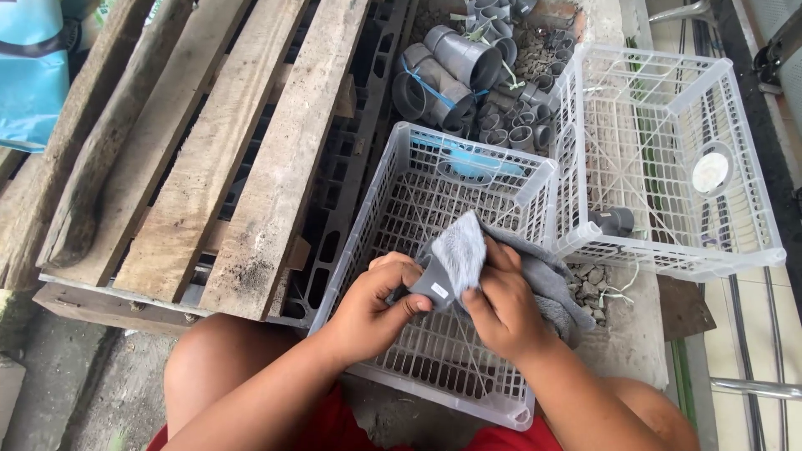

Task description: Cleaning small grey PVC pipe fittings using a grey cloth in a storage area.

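Observation:
My left hand (376, 305) grips a small grey plastic pipe fitting (433, 288) above a white plastic basket (401, 209). My right hand (501, 305) holds a grey cloth (461, 249) and presses it onto the fitting's top. The cloth drapes over the right hand toward the basket's right wall. Part of the fitting is hidden under the cloth.
A second white basket (752, 225) stands at the right with one grey fitting (612, 220) and a round white disc (711, 172). A heap of grey pipe fittings (468, 67) lies behind the baskets. A wooden pallet (209, 150) fills the left. My knees are below.

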